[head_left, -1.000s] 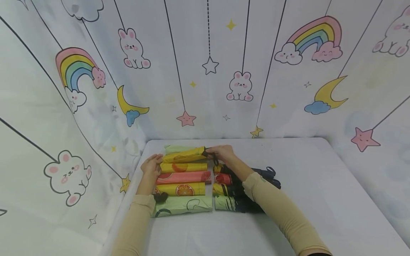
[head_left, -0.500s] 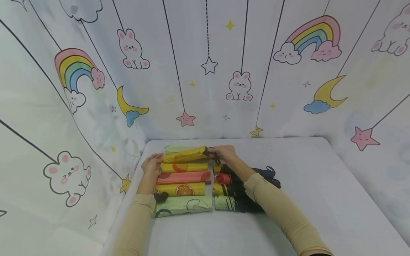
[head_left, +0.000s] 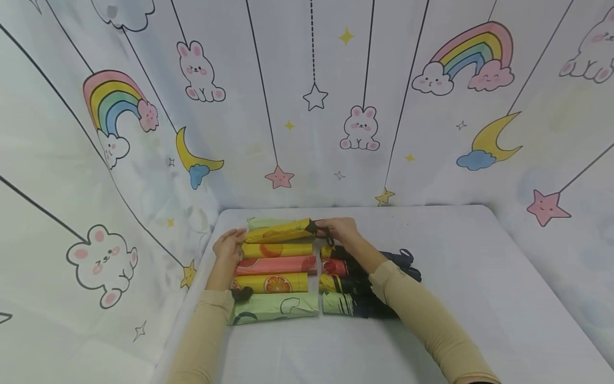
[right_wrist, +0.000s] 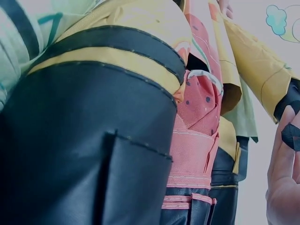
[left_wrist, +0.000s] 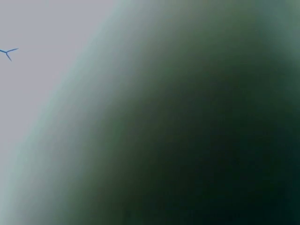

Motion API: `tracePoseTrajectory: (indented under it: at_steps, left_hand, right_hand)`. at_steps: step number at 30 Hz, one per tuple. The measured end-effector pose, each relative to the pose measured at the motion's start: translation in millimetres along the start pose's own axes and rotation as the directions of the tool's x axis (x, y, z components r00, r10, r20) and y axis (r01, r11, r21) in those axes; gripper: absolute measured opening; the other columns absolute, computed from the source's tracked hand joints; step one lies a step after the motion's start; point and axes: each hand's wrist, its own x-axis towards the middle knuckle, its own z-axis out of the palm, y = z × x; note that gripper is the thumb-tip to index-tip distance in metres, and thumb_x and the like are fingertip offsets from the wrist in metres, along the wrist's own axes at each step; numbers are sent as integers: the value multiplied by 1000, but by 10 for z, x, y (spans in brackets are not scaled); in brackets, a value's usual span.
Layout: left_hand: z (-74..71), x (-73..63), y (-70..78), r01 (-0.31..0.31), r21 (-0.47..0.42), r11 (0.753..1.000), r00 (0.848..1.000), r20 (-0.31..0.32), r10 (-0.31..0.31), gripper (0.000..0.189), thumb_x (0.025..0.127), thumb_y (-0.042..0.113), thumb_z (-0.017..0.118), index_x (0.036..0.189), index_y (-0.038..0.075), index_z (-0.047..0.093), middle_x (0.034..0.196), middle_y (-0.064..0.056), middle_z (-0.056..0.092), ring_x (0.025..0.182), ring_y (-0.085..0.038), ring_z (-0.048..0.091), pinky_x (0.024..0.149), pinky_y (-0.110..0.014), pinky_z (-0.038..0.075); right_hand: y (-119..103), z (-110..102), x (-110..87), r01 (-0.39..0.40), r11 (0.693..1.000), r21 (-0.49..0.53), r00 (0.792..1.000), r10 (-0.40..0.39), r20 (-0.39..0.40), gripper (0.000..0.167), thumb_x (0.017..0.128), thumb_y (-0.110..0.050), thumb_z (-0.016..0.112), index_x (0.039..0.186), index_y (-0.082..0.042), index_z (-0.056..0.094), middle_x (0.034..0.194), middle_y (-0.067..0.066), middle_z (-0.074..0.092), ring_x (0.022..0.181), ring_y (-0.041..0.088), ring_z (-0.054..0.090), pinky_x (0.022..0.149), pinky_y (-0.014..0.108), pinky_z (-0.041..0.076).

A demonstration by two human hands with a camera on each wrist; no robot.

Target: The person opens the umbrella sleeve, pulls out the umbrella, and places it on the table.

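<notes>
Both hands hold a yellow fruit-print umbrella sleeve (head_left: 278,232) at the back of the table, raised at its right end. My left hand (head_left: 227,246) pinches its left end. My right hand (head_left: 338,229) grips a folded umbrella's dark end, with a cord loop, at the sleeve's right mouth. In the right wrist view, the right fingers (right_wrist: 282,164) curl by that dark piece (right_wrist: 291,136). Below lie a yellow sleeve (head_left: 277,250), a red sleeve (head_left: 275,265), an orange-slice sleeve (head_left: 273,284) and a green sleeve (head_left: 275,308). The left wrist view is a dark blur.
Right of the sleeves lie several dark folded umbrellas with printed parts, including a green-striped one (head_left: 338,304) and a red one (head_left: 334,268). Another green sleeve (head_left: 268,222) lies behind the held one. A cartoon-printed cloth (head_left: 307,149) borders the white table (head_left: 455,277) behind and left.
My right hand has shifted slightly right with the dark end and its cord loop. The sleeve's right end moved a little with it. My left hand stays nearly in place.
</notes>
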Motion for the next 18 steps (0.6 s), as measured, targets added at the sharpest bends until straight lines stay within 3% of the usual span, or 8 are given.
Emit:
tracePoseTrajectory:
  at_steps: [2, 6, 12, 18]
  left_hand:
    - [15, -3, -7, 4, 4, 1000, 1000, -5, -4, 37, 92, -18, 65, 118, 6, 59, 123, -13, 74, 104, -19, 74, 48, -19, 44]
    - [27, -16, 0, 6, 9, 1000, 1000, -6, -6, 37, 92, -18, 65, 119, 6, 59, 122, -13, 74, 107, -20, 73, 51, -19, 48]
    - [32, -51, 27, 13, 20, 1000, 1000, 0, -13, 38, 93, -17, 65, 122, 7, 59, 123, -12, 74, 98, -16, 75, 44, -21, 36]
    - [48, -47, 14, 10, 22, 1000, 1000, -1, -10, 41, 93, -18, 64, 126, 6, 59, 133, -14, 69, 115, -21, 70, 57, -17, 51]
  right_hand:
    - [-5, -25, -6, 1, 1000, -8, 1000, -1, 0, 50, 75, -19, 95, 114, 4, 74, 106, 17, 77, 88, 23, 79, 94, 35, 61]
    - [-14, -79, -1, -4, 1000, -10, 1000, 4, -5, 53, 74, -22, 96, 116, 3, 74, 107, 16, 78, 90, 23, 78, 93, 33, 61]
    - [-25, -138, 3, -13, 1000, 10, 1000, 13, -9, 58, 75, -22, 96, 122, 2, 71, 114, 17, 76, 89, 23, 78, 88, 31, 60]
    - [-46, -195, -23, -15, 1000, 16, 1000, 15, 0, 58, 77, -22, 94, 124, 3, 70, 118, 18, 75, 91, 24, 78, 89, 30, 59]
